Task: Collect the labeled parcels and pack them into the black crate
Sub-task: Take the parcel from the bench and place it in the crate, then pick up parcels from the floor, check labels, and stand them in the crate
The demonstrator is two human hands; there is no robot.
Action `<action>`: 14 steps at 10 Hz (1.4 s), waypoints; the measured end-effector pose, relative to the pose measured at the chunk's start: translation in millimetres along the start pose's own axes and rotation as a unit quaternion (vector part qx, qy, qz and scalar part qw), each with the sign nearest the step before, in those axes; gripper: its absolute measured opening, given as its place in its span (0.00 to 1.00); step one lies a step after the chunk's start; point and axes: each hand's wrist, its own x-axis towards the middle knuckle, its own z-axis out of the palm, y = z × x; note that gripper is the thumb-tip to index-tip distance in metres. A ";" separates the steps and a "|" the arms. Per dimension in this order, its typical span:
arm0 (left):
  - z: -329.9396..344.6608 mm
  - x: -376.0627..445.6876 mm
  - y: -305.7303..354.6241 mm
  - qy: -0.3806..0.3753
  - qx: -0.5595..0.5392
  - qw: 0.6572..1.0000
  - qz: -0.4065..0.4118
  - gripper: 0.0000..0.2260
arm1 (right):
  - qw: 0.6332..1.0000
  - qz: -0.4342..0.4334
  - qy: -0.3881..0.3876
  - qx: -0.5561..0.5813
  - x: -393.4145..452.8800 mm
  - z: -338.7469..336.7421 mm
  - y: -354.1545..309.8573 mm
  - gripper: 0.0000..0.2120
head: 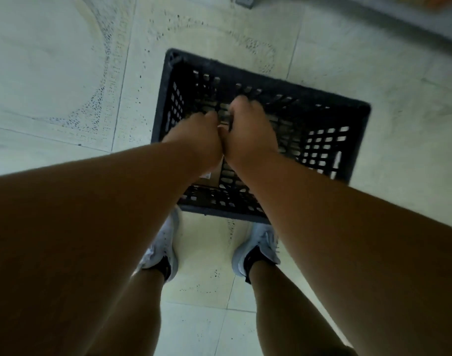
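- Left hand and right hand side by side over the black crate on pale floor.
- Fingers point down, hidden; grip unclear.
- Brown parcel glimpsed beneath the wrists.

Pale speckled floor tiles spread out all around the hands. Two white sneakers with black socks stand below the hands, nearer the person. A grey metal foot sits far above them at the top edge.
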 end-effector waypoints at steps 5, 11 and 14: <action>-227.7 -346.6 195.7 0.166 -0.054 0.932 0.318 0.12 | 0.936 0.071 0.278 0.204 -322.9 -351.1 -115.3 0.19; -21.8 -560.3 509.1 0.007 0.031 0.795 0.606 0.16 | 0.772 0.304 0.516 0.213 -654.6 -450.2 174.3 0.42; 80.0 -581.1 605.0 -0.033 0.053 0.803 0.593 0.20 | 0.746 0.312 0.517 0.280 -699.9 -480.4 311.4 0.45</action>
